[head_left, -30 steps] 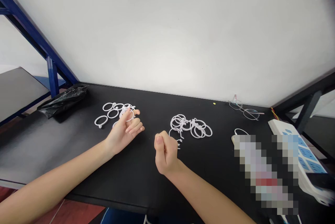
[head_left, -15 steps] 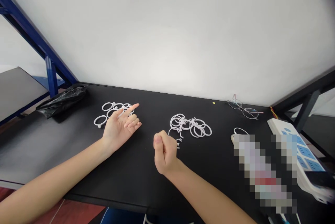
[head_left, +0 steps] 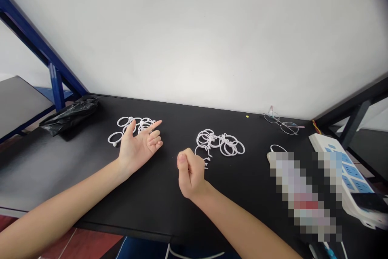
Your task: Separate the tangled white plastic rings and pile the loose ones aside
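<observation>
My left hand (head_left: 140, 146) is held palm up over the black table. Its index finger and thumb stretch out apart, the other fingers are curled, and nothing lies in the palm. Just beyond it are several white plastic rings (head_left: 115, 138), each with a small ball, partly hidden by the fingers. Closed in a fist, my right hand (head_left: 190, 174) has its thumb pressed against the curled fingers, with no object showing in it. Behind and to the right of this fist rests a second cluster of white rings (head_left: 229, 148), some overlapping, some with open ends.
A black plastic bag (head_left: 71, 115) lies at the left by a blue metal frame (head_left: 56, 85). Eyeglasses (head_left: 289, 128) sit near the wall at the right. A power strip (head_left: 351, 176) and a blurred-out object (head_left: 303, 194) with cables occupy the right side.
The left thumb has swung away from the index finger and now points up. My right fist keeps its shape. The view has shifted slightly.
</observation>
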`<control>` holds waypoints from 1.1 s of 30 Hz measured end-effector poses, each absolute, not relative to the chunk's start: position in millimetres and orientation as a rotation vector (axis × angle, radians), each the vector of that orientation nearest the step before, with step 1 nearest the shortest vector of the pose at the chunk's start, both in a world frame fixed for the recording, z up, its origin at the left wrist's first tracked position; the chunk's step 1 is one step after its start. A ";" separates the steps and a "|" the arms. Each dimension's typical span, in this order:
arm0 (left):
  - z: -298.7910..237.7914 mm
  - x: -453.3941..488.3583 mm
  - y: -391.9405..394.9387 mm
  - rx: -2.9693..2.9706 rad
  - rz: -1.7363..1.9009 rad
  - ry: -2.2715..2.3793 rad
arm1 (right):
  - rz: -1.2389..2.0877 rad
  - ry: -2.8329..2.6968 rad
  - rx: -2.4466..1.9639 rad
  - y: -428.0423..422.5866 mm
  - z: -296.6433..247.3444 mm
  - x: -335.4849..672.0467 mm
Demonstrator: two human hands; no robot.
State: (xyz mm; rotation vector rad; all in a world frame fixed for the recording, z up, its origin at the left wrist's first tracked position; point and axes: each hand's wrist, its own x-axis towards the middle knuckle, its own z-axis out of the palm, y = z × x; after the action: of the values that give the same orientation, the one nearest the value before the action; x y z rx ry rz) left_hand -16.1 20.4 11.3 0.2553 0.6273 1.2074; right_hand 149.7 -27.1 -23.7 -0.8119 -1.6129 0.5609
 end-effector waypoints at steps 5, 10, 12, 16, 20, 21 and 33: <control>13.3 -16.0 18.8 0.298 1.168 0.620 | 0.429 -1.631 -0.937 -23.9 -18.2 149.5; 15.3 -15.2 18.1 0.322 1.126 0.601 | 0.243 -1.673 -1.275 -18.8 -18.9 145.9; 16.0 -14.9 17.4 0.324 1.119 0.597 | 0.191 -1.708 -1.405 -17.8 -22.6 144.4; 16.1 -15.0 16.7 0.325 1.106 0.595 | 0.186 -1.748 -1.483 -17.2 -28.0 143.9; 15.5 -15.2 16.9 0.333 1.083 0.592 | 0.262 -1.771 -1.455 -17.0 -27.0 146.6; 15.4 -15.2 16.8 0.337 1.076 0.592 | 0.278 -1.785 -1.454 -16.9 -26.4 147.3; 16.7 -15.6 14.6 0.371 1.023 0.584 | 0.308 -1.988 -1.468 -4.9 -24.9 164.3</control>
State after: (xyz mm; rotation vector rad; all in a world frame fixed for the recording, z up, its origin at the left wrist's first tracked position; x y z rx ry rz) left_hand -15.6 14.6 16.7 0.3707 0.5837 1.0227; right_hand 164.3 -4.9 -24.9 -1.4681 -1.9877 0.3076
